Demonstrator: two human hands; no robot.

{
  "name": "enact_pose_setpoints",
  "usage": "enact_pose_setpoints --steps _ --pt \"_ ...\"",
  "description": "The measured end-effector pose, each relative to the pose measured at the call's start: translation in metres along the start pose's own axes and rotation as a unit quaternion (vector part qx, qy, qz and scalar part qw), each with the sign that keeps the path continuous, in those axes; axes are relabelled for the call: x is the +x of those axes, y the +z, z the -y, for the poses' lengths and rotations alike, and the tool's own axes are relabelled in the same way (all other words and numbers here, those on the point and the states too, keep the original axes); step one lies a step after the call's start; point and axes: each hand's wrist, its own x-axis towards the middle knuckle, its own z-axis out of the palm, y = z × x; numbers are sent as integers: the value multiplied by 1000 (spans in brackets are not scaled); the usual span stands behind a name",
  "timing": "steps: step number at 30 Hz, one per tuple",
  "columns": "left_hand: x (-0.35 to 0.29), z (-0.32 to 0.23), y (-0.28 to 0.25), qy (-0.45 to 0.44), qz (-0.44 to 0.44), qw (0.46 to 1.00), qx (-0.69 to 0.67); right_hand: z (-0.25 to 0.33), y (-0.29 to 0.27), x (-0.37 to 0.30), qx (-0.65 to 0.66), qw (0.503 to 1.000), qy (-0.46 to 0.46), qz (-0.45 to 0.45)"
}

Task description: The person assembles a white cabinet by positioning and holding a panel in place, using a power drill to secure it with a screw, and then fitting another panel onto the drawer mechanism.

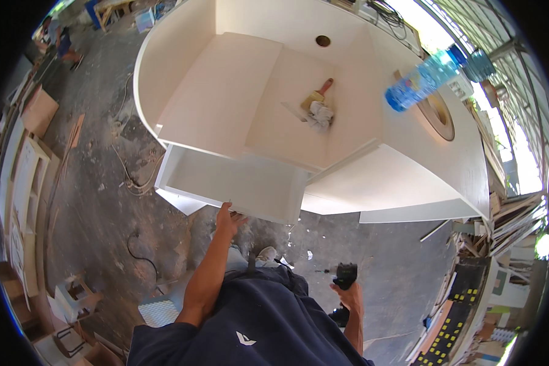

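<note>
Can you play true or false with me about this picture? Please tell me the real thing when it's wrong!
1. The right hand holds a black power drill. True.
2. The left hand holds a banana. False: it touches the front edge of a white drawer.
3. A paintbrush lies in the furniture's big hollow, beyond the drawer. True.
4. The blue bottle is inside the drawer. False: it is farther right than the paintbrush.
5. The person's shirt is bright yellow. False: it is dark blue.
</note>
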Motion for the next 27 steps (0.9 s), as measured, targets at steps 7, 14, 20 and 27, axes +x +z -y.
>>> enact_pose_setpoints --steps 7,14,20,27 --pt "80 -18 12 15 77 997 -6 -106 54 -37 96 965 244 -16" --pt "110 -46 76 23 111 993 41 -186 157 -76 142 937 315 -45" --pt "119 -50 118 51 135 986 84 -185 227 -97 188 871 439 -116" --pt "177 -47 109 66 215 974 31 -114 197 -88 287 814 414 -290"
